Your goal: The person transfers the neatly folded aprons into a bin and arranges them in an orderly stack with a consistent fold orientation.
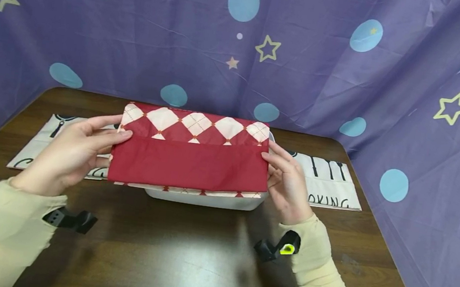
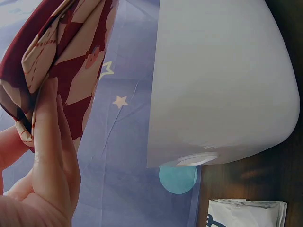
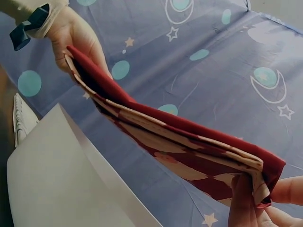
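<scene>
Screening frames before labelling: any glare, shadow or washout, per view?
Head: pale glare on the brown wood-grain table, dark shadows either side of the glare; left wrist: deep shadow inside the folds of the red-and-white diamond-print fabric; right wrist: the purple star-print curtain looks washed out toward upper right.

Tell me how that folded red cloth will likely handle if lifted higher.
The folded red cloth should keep fairly flat held at both ends: its layers span from left hand to right hand with little sag. Loosed at one end, it may droop, as its layers gape at the edge. It's probably light, since fingers only pinch its ends.
</scene>
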`<action>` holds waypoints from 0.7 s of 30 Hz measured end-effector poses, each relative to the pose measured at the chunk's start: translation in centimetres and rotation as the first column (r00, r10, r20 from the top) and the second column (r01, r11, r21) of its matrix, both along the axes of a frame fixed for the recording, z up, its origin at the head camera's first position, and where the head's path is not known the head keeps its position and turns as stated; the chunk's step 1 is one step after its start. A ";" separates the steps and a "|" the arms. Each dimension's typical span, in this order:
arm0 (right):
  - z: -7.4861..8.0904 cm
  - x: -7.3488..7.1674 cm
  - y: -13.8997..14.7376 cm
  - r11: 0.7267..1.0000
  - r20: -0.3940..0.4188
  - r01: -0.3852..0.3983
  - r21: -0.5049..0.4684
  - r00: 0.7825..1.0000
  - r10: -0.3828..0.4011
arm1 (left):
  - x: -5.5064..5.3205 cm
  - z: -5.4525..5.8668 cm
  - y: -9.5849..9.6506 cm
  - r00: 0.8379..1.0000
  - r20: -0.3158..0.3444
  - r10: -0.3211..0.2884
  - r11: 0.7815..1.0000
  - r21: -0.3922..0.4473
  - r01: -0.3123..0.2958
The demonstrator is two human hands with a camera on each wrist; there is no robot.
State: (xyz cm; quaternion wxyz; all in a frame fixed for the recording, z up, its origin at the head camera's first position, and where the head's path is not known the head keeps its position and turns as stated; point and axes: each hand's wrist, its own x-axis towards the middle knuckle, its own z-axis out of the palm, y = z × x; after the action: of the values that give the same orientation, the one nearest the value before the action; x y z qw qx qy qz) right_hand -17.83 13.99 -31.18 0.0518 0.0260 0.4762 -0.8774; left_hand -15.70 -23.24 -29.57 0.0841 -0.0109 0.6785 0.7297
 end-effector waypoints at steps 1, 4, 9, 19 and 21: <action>0.0 0.0 0.1 1.000 -0.001 -0.005 0.004 1.000 0.005 | 0.0 0.0 0.0 1.000 0.004 0.000 1.000 -0.011 0.000; 0.2 -0.2 0.3 1.000 0.000 -0.013 0.014 1.000 0.013 | -0.2 0.0 0.1 1.000 0.010 0.001 1.000 -0.028 0.000; 0.3 -0.4 0.6 0.999 -0.004 -0.017 0.041 1.000 0.017 | -0.5 0.1 0.3 1.000 0.015 -0.001 0.999 -0.055 0.001; 0.6 -0.9 1.1 0.991 -0.022 -0.036 0.125 0.999 0.039 | -1.1 0.1 0.6 1.000 0.007 0.006 0.998 -0.068 -0.006; 0.7 -1.0 1.1 0.989 -0.026 -0.032 0.147 0.999 0.036 | -1.2 0.1 0.7 1.000 0.012 0.010 0.997 -0.073 -0.009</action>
State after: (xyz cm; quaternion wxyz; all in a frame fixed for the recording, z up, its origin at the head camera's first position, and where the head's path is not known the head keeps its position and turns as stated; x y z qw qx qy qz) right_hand -18.79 15.13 -30.51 0.0578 0.0089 0.5403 -0.8394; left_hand -16.89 -22.57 -29.46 0.0843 -0.0216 0.7040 0.7048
